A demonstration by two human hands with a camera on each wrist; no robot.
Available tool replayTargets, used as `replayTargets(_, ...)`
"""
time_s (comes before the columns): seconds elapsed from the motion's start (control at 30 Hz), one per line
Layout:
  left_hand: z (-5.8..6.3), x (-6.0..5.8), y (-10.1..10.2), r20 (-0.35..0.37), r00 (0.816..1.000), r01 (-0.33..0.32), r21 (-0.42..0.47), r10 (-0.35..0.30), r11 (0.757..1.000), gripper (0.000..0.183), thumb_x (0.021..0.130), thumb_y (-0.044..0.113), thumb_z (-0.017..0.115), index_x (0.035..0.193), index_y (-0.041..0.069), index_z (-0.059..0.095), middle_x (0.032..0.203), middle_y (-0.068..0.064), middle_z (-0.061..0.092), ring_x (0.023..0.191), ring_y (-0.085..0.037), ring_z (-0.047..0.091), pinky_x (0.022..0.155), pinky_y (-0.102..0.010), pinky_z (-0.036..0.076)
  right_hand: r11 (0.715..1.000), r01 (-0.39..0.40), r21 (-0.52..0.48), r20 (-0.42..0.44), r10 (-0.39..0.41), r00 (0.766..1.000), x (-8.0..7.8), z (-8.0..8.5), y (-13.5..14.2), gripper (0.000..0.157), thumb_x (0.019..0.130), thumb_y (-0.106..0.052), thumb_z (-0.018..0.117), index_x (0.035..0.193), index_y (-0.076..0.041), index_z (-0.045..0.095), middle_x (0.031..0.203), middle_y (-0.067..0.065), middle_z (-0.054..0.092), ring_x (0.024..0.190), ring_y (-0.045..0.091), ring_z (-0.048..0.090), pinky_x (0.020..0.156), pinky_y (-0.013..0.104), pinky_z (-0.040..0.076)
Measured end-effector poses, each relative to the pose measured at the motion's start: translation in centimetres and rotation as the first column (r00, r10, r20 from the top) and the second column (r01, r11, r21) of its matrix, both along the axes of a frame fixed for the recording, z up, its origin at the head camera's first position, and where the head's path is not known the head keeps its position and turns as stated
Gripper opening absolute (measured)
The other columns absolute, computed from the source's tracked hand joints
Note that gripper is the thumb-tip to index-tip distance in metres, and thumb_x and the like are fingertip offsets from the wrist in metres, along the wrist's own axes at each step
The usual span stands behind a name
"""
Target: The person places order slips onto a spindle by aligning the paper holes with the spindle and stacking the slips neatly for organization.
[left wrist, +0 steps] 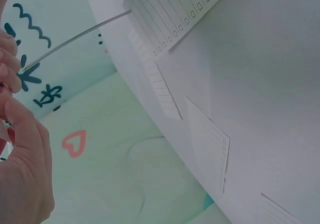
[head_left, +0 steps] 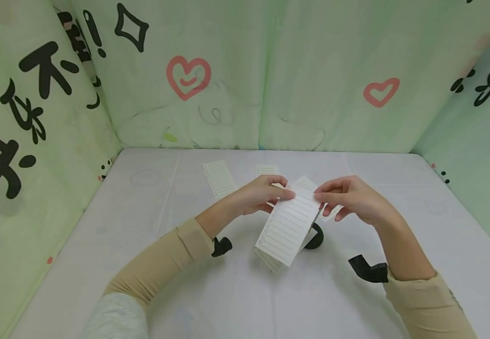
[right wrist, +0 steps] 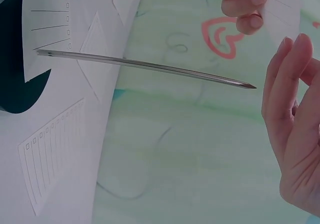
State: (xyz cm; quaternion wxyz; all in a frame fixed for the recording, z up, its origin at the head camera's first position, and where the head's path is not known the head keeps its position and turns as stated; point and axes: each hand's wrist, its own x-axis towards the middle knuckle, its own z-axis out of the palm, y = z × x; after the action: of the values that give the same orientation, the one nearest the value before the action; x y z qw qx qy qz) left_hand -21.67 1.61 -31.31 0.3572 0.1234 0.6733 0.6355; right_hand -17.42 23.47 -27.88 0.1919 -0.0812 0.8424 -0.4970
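A white lined slip of paper (head_left: pixel 289 221) with a column of small boxes hangs between the two hands. My left hand (head_left: pixel 259 194) pinches its upper left edge, thumb on top. At the upper right corner, my right hand (head_left: pixel 355 197) pinches the paper between thumb and fingers. Below stands a paper spike with a round black base (head_left: pixel 317 238). Its bare pointed metal rod (right wrist: pixel 150 69) rises toward the hands in the right wrist view. Another lined slip (left wrist: pixel 175 9) sits low on the rod, pierced near its edge.
More lined slips lie on the white table (head_left: pixel 177 292) beyond the hands: one at the left (head_left: pixel 219 179), one at the back middle (head_left: pixel 266 169), and others partly hidden behind the hands. Green curtains (head_left: pixel 236 94) enclose the back and sides. A black camera mount (head_left: pixel 367 270) juts from the right wrist.
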Motion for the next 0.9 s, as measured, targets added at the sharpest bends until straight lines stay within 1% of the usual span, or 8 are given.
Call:
replayTargets(0.13,-0.2,0.0,-0.2,-0.01,1.0,0.017,-0.022,-0.017,1.0,0.015,0.09,0.011,0.057,0.103,0.006,0.05,0.085,-0.006,0.061,0.07,-0.017,0.057,0.058,-0.025,0.05,1.0,0.022,0.011,-0.018,-0.022,1.0,0.0,-0.1,0.0,0.035,0.086,-0.018,0.064,0.105,0.01,0.056,0.073,0.004,0.065,0.062,0.015,0.06,0.05,0.027,0.05)
replayTargets(0.23,-0.6,0.1,-0.6,-0.008,0.999,0.036,-0.032,-0.036,0.999,0.014,0.089,0.01,0.059,0.101,0.006,0.052,0.084,-0.005,0.061,0.07,-0.017,0.056,0.059,-0.025,0.05,0.998,0.058,0.022,-0.04,-0.057,0.998,0.1,-0.2,0.3,0.035,0.086,-0.02,0.064,0.105,0.01,0.057,0.073,0.003,0.064,0.063,0.014,0.059,0.05,0.027,0.05)
replayTargets(0.33,-1.0,0.5,-1.1,-0.005,0.998,0.061,-0.04,-0.061,0.997,0.014,0.087,0.009,0.06,0.1,0.004,0.055,0.082,-0.003,0.062,0.069,-0.016,0.057,0.06,-0.025,0.05,0.995,0.096,0.019,-0.049,-0.095,0.994,0.0,-0.3,0.8,0.036,0.086,-0.022,0.064,0.105,0.009,0.056,0.073,0.001,0.063,0.064,0.013,0.059,0.05,0.027,0.05)
replayTargets(0.53,-2.1,1.4,-2.0,0.03,0.995,0.093,-0.09,-0.091,0.992,0.015,0.085,0.009,0.062,0.099,0.002,0.062,0.079,-0.003,0.065,0.067,-0.015,0.058,0.058,-0.025,0.05,0.991,0.136,-0.01,-0.046,-0.137,0.99,0.0,-0.6,1.6,0.029,0.087,-0.022,0.063,0.099,0.005,0.058,0.073,-0.001,0.062,0.063,0.012,0.058,0.05,0.026,0.049)
replayTargets(0.73,-3.4,2.1,-2.6,0.066,0.995,0.085,-0.117,-0.078,0.989,0.013,0.084,0.008,0.064,0.095,0.001,0.064,0.077,-0.003,0.064,0.062,-0.014,0.055,0.056,-0.022,0.05,0.987,0.158,-0.039,-0.022,-0.159,0.987,0.0,-1.0,2.0,0.018,0.087,-0.02,0.062,0.09,-0.002,0.061,0.073,0.0,0.061,0.061,0.011,0.058,0.049,0.024,0.048)
replayTargets(0.83,-4.0,2.3,-2.8,0.063,0.996,0.074,-0.115,-0.067,0.991,0.012,0.084,0.009,0.064,0.093,0.001,0.064,0.075,-0.002,0.063,0.061,-0.014,0.057,0.056,-0.021,0.051,0.985,0.161,-0.058,0.002,-0.162,0.987,-0.1,-1.2,2.1,0.013,0.088,-0.019,0.061,0.087,-0.006,0.063,0.072,0.001,0.062,0.06,0.01,0.058,0.049,0.023,0.048)
replayTargets(0.9,-4.2,2.4,-3.0,0.049,0.997,0.067,-0.11,-0.062,0.992,0.013,0.085,0.01,0.064,0.094,0.0,0.063,0.075,-0.002,0.062,0.062,-0.014,0.058,0.057,-0.021,0.051,0.984,0.161,-0.076,0.025,-0.16,0.987,-0.1,-1.3,2.2,0.011,0.088,-0.017,0.06,0.085,-0.008,0.063,0.072,0.0,0.062,0.06,0.01,0.058,0.048,0.022,0.047)
